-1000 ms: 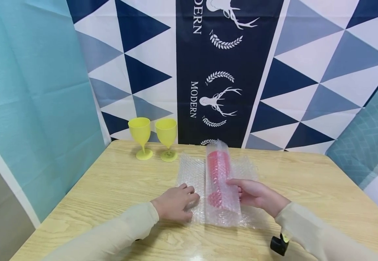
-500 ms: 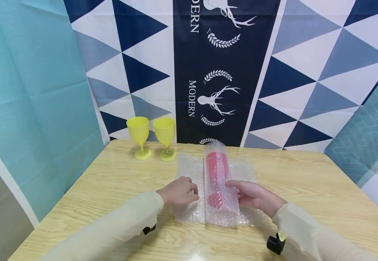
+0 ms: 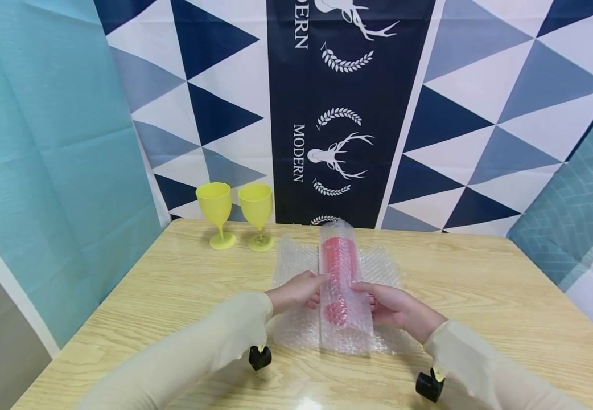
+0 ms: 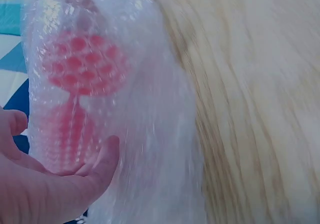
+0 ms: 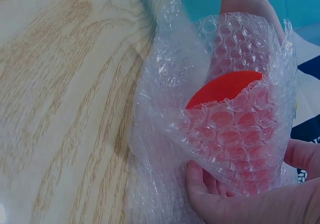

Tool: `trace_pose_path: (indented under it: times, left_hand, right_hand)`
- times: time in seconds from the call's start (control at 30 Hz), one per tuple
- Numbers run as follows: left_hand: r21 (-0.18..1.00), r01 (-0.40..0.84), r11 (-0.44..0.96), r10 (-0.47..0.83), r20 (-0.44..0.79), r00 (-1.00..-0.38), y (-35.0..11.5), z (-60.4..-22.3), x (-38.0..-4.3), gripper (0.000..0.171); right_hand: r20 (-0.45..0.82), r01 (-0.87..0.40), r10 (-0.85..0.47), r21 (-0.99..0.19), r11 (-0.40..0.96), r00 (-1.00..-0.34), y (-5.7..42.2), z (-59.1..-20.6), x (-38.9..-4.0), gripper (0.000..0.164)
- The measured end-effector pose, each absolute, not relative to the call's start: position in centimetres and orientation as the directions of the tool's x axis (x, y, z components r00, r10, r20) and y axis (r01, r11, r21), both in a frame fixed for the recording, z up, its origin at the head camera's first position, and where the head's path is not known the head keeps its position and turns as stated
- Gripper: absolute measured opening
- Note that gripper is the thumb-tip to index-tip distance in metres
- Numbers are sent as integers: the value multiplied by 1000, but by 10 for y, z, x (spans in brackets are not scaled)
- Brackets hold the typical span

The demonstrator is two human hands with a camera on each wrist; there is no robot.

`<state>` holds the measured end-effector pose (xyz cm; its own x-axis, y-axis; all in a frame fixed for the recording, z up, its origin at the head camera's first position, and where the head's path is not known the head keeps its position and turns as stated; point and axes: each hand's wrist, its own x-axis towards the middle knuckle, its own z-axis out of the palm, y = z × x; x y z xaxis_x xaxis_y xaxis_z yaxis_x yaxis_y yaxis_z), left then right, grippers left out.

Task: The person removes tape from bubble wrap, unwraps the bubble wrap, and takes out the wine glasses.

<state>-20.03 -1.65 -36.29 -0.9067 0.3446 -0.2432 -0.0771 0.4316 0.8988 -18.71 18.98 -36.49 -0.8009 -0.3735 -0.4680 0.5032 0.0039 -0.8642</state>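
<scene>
A red goblet [image 3: 338,257] lies rolled inside clear bubble wrap [image 3: 296,330], its bowl toward the back. The roll rests on more of the same sheet spread on the table. My left hand [image 3: 301,291] holds the roll's left side, thumb on top and fingers bent beneath. On the right side, my right hand [image 3: 398,306] grips the roll with its thumb over the wrap. In the left wrist view the goblet's foot [image 4: 85,63] and stem show through the bubbles. The right wrist view shows a red round edge [image 5: 225,89] of the goblet inside the open end of the wrap.
Two yellow goblets [image 3: 214,208] stand upright at the back left of the wooden table [image 3: 460,285]. A patterned cloth [image 3: 327,85] hangs behind the table. Black wrist cameras hang under both sleeves.
My left hand has lifted off the flat bubble wrap and moved right and away from me to take hold of the roll. My right hand keeps its grip on the roll.
</scene>
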Motion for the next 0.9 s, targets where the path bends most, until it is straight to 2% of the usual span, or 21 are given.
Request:
trace_pose_path:
  times: [0.2,0.4,0.6,0.9]
  left_hand:
    - [933,-199,298,426,-317,-847,-14,-366,-206,52]
    - [930,-310,197,423,-366,-829,-16,-366,-212,52]
    - [921,-326,212,385,-386,-839,-17,-369,-214,48]
    - [923,-332,192,361,-381,-851,-18,-368,-213,44]
  right_hand:
    - [-479,517,-351,-856,-16,-805,184,-364,-184,56]
    - [-481,518,-331,-855,-29,-812,181,-362,-183,58]
    - [-490,529,-322,-848,-40,-810,181,-363,-183,63]
    - [-464,511,-356,-858,-44,-811,184,-365,-182,50]
